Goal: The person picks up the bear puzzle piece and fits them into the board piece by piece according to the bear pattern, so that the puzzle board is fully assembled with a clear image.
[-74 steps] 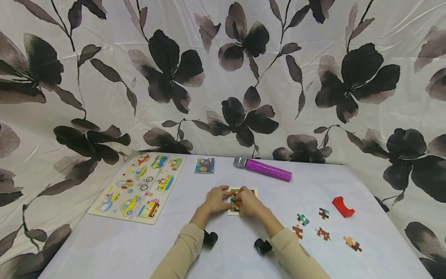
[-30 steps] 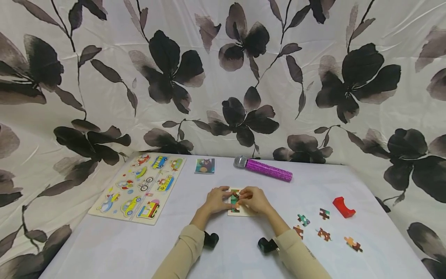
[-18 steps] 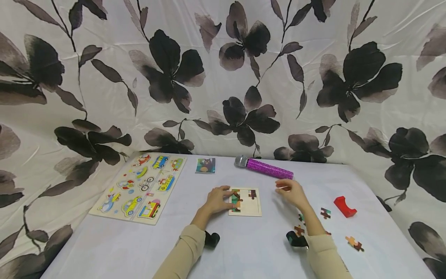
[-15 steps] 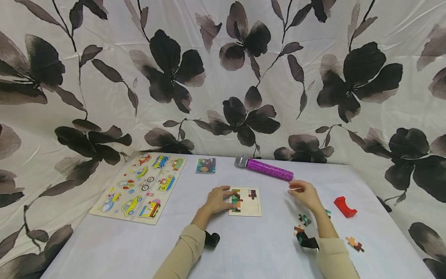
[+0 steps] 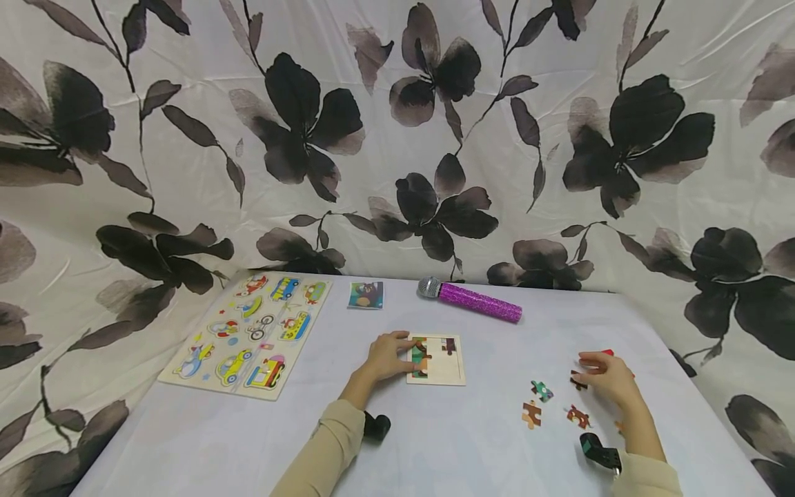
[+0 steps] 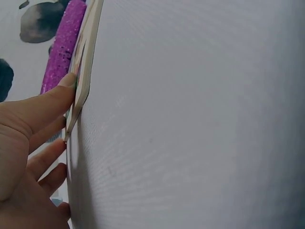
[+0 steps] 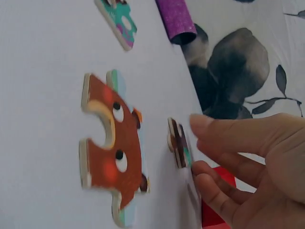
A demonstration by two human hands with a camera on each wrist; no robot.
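My left hand (image 5: 386, 355) holds the left side of a small wooden jigsaw tray (image 5: 444, 376), thumb and forefinger reaching over it. Several pieces sit in the tray along its left side, partly under the fingers, and a dark brown piece (image 5: 448, 346) lies at its upper right. To the right, my right hand (image 5: 611, 379) hovers with thumb and fingers apart beside a brown and green jigsaw piece (image 5: 578, 380); contact is not visible. In the right wrist view, that same piece (image 7: 178, 143) lies just before the fingertips. A brown bear-face piece (image 7: 126, 164) is nearer the camera.
Loose pieces lie near the right hand: a green piece (image 5: 542, 391) and an orange-brown piece (image 5: 531, 414). A red block (image 5: 607, 353) is mostly hidden behind that hand. Farther back are a purple microphone (image 5: 478, 302), a picture card (image 5: 366, 295) and a vehicle puzzle board (image 5: 248, 338).
My right hand has left the tray and moved right to the loose pieces. The dark brown piece at the tray's upper right is uncovered. My left hand has stayed in place.
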